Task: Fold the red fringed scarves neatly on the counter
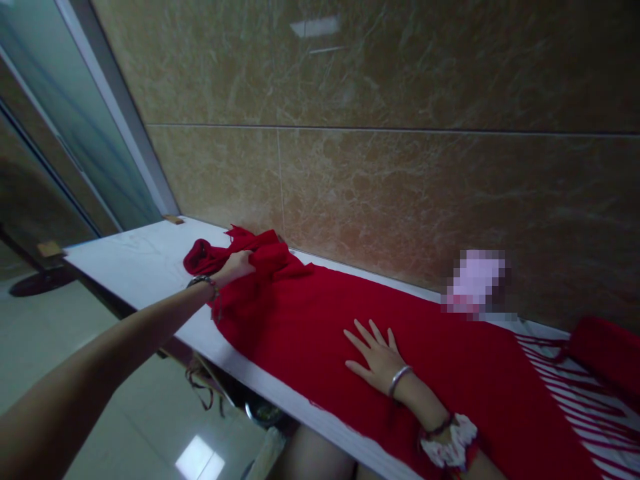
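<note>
A long red scarf (450,373) lies spread along a white table (145,260) against the wall. My left hand (234,265) is stretched out to the far end and is closed on the bunched-up red fabric there. My right hand (376,357) lies flat on the middle of the scarf with its fingers spread, holding nothing. A silver bangle sits on that wrist, and a white scrunchie further up the arm. The scarf's fringe (575,393) fans out over the table at the right.
A brown marble-tiled wall (400,167) runs right behind the table. A second folded red cloth (607,353) lies at the far right. A blurred pink-white object (475,280) stands by the wall. A glass door (75,133) is at the left; bags sit under the table.
</note>
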Tool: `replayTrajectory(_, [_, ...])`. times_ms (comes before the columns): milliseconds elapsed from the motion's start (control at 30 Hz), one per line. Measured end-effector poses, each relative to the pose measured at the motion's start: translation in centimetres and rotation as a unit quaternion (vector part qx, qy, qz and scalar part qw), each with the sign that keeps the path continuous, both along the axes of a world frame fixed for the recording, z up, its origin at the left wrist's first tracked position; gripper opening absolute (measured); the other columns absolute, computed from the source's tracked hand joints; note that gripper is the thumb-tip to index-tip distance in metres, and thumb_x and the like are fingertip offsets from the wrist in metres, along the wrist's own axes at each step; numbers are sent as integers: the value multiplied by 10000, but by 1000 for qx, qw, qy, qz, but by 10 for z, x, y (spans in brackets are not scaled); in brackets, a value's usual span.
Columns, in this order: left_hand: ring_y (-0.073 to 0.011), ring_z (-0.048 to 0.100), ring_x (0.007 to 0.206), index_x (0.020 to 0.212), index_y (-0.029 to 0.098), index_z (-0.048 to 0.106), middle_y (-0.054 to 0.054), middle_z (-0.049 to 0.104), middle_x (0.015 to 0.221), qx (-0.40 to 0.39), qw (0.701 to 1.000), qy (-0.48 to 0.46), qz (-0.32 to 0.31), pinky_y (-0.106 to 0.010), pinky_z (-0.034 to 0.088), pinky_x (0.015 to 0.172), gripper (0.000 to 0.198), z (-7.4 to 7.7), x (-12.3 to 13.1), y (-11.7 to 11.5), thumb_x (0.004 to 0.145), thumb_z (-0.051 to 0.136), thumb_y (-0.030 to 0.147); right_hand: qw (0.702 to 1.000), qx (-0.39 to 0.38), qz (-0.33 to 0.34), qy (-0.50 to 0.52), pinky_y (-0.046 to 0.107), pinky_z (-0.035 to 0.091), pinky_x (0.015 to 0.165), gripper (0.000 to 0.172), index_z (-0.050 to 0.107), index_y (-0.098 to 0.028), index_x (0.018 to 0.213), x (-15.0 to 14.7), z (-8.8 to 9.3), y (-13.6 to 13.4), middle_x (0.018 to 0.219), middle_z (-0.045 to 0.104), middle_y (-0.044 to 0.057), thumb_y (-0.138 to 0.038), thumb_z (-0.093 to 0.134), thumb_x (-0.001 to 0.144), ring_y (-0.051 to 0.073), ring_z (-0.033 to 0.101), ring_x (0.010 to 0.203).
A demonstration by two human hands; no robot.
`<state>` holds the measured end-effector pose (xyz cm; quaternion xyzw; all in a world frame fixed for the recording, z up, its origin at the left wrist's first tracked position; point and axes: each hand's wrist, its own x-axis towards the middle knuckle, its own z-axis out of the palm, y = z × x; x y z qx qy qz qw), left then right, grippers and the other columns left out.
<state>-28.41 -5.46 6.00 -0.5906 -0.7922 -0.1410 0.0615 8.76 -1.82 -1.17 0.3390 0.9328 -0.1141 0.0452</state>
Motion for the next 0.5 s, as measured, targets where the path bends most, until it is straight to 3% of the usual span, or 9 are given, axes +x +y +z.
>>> replayTrajectory(133, [-199,566,977,1190,106,482,-74,593,1117,34,998,-11,-44,-247,418,841,438,34,56,20,784,475,270,1000,11,-4,17,634,72,993,622,255,-326,1360,-1,-9,3,1456,187,35,-573,349,797,341,102,1317])
replayTrajectory(167, [-165,560,989,1228,156,455,-38,585,1145,26,995,-23,-92,-212,414,841,464,42,72,27,792,485,313,999,16,-15,27,617,83,1005,643,230,-293,1374,-2,-12,4,1452,199,49,-551,358,798,329,113,1318])
replayTrajectory(233, [-143,549,1013,1252,192,439,-27,567,1183,-61,953,-88,-283,-202,409,844,446,51,94,38,833,443,343,996,28,-55,57,565,122,1030,692,167,-204,1396,-2,-18,7,1439,231,91,-489,375,801,299,141,1319])
replayTrajectory(267, [-139,552,1008,1246,191,448,-32,577,1169,-64,946,-101,-302,-209,406,846,419,52,99,43,856,403,338,993,34,-83,75,536,147,1039,711,140,-156,1399,-2,-20,8,1430,248,117,-457,379,801,286,160,1317])
replayTrajectory(333, [-160,525,1057,1251,156,440,-76,553,1197,-57,967,-84,-234,-243,385,881,413,47,97,48,879,350,313,983,46,-139,107,487,197,1043,733,117,-79,1392,-2,-24,11,1407,280,164,-413,386,797,280,207,1305])
replayTrajectory(400, [-215,461,1139,1276,103,390,-148,478,1267,-57,993,-32,-94,-298,355,923,474,33,84,47,855,395,321,973,58,-180,131,462,229,1035,738,130,-43,1379,-2,-27,14,1385,309,191,-396,397,789,287,246,1289])
replayTrajectory(433, [-261,440,1157,1281,72,372,-194,449,1279,-78,995,-21,-62,-338,356,922,553,22,76,44,812,470,349,970,64,-192,137,457,234,1033,734,145,-37,1373,-2,-28,15,1377,319,195,-392,404,785,291,257,1284])
replayTrajectory(500, [-300,488,1097,1259,69,399,-212,505,1213,-121,991,-18,-57,-355,402,862,676,0,66,37,697,610,380,968,70,-199,133,461,228,1031,714,179,-51,1367,-3,-29,16,1376,328,179,-380,417,780,291,261,1282])
